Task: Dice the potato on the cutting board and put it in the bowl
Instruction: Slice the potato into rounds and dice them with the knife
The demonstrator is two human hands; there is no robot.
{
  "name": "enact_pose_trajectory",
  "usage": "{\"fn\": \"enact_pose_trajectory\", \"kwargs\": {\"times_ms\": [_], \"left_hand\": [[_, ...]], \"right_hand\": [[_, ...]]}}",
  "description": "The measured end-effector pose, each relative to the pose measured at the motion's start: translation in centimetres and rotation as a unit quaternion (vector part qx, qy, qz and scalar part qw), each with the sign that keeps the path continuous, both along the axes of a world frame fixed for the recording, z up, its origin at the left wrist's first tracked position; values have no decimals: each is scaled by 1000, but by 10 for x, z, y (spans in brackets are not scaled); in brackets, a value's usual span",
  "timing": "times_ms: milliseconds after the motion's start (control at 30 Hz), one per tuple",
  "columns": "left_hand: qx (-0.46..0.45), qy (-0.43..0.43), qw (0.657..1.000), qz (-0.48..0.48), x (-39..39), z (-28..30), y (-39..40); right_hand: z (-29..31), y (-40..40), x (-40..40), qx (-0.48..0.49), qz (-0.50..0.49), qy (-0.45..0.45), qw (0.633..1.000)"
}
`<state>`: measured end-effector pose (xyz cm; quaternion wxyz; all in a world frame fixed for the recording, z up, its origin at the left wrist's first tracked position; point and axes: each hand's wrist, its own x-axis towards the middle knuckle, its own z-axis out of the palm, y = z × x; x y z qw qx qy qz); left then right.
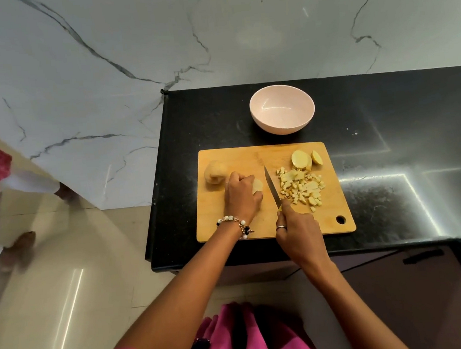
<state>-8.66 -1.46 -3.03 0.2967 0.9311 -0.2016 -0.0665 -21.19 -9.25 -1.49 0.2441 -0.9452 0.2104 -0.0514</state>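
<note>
My left hand curls over a potato piece mid-board to pin it, while my right hand grips the knife, blade just beside it, ready to slice. Diced cubes sit toward the cutting board's right edge, clear of the blade; uncut chunks wait at its far corners. The bowl stands empty beyond the far edge.

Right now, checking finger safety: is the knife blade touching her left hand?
Apart. The head view shows bare cutting board between the knife blade and the left hand.
</note>
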Motion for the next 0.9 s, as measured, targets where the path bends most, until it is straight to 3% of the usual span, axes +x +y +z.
{"fn": "enact_pose_trajectory", "kwargs": {"times_ms": [167,300,467,667,900], "left_hand": [[38,-21,989,-140,24,3,13],[34,-40,982,-183,30,5,18],[-8,-33,989,-147,25,1,20],[-10,-29,996,-82,18,-3,16],[-13,-6,998,-62,19,-2,10]], "right_hand": [[-8,2,-3,-21,12,8,1000],[-10,2,-3,-32,12,20,999],[-11,7,0,-63,37,52,996],[-3,3,5,-80,28,25,996],[-5,5,17,-96,50,54,993]]}}
